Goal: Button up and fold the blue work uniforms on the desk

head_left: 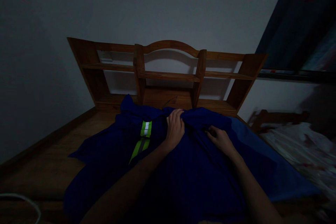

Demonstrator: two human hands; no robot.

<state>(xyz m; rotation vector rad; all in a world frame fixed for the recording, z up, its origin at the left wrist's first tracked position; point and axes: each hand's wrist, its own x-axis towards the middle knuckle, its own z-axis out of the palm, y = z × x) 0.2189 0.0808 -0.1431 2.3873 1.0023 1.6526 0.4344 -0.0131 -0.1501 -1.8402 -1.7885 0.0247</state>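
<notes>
A dark blue work jacket [162,171] with a yellow-green and silver reflective strip [146,129] lies spread out on a wooden desk [52,161]. On its upper middle part rests my left hand [175,127], fingers stretched out and flat against the cloth. My right hand [219,140] is a little further right, its fingers curled and pinched at a fold of the jacket. The dim light hides the detail under the right fingertips.
A wooden shelf unit [168,76] stands along the desk's back edge against the wall. Blue cloth [262,150] covers the right side. Beyond it is a wooden-framed bed [275,115] with pale bedding [304,143]. A white cable [26,197] curves at the lower left.
</notes>
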